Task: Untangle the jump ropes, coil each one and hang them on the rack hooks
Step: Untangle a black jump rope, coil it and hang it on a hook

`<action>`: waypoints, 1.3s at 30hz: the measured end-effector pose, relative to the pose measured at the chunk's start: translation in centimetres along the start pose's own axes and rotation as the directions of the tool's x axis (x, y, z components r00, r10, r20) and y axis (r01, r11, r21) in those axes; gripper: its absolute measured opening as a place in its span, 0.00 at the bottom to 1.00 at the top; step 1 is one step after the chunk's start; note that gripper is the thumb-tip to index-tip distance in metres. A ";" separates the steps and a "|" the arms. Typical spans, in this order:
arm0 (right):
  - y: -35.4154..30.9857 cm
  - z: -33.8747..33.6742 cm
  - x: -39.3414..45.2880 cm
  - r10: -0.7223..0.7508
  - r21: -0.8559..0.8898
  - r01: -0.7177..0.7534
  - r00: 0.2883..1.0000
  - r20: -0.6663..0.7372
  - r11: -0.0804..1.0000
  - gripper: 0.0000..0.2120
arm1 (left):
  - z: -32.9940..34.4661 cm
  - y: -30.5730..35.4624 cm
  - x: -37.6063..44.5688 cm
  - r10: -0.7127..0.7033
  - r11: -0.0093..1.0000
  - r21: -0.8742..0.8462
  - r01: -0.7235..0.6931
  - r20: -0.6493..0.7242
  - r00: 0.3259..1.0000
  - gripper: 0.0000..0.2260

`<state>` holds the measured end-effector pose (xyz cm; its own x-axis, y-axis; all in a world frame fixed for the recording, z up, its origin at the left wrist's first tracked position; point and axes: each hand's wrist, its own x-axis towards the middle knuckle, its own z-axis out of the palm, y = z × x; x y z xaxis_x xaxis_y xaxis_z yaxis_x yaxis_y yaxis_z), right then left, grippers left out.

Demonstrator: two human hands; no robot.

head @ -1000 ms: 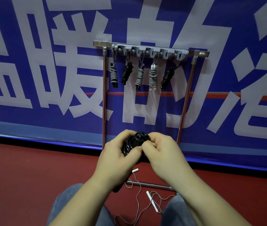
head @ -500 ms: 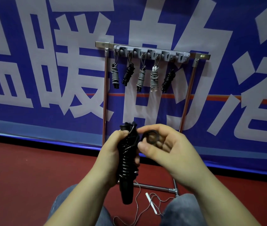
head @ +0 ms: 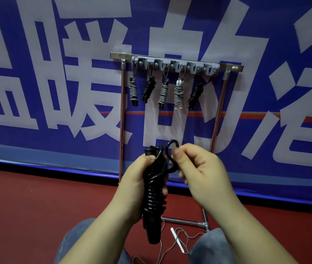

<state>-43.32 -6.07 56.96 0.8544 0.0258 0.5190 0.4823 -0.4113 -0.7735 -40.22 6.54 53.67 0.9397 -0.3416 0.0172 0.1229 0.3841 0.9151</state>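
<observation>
My left hand (head: 132,189) grips a black jump rope (head: 154,202), held upright with its cord wound tightly round the two handles. My right hand (head: 199,174) pinches a small loop of that cord (head: 171,149) standing out at the top of the bundle. Behind them stands a metal rack (head: 176,63) with a grey hook strip. Several coiled ropes hang from its hooks, grey ones (head: 133,91) and black ones (head: 148,88). The rightmost hook (head: 213,69) carries nothing.
A thin loose rope with white handles (head: 177,240) lies tangled on the red floor between my knees, near the rack's base bar (head: 183,221). A blue banner (head: 37,92) with large white characters covers the wall behind the rack.
The black bundle went from lying between both hands to standing upright in my left hand. My right hand drew out a loop of cord at the top and raised it slightly.
</observation>
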 end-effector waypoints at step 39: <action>-0.5 2.1 -0.9 0.101 0.407 -0.037 0.985 -0.138 0.913 0.18 | 1.6 0.8 -0.2 -0.005 0.995 -0.102 0.002 -0.024 1.000 0.14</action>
<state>-43.93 -3.96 56.10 0.8638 -0.1418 0.4835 0.4877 -0.0057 -0.8730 -40.84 5.54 55.04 0.9466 -0.3223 0.0031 0.1569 0.4693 0.8690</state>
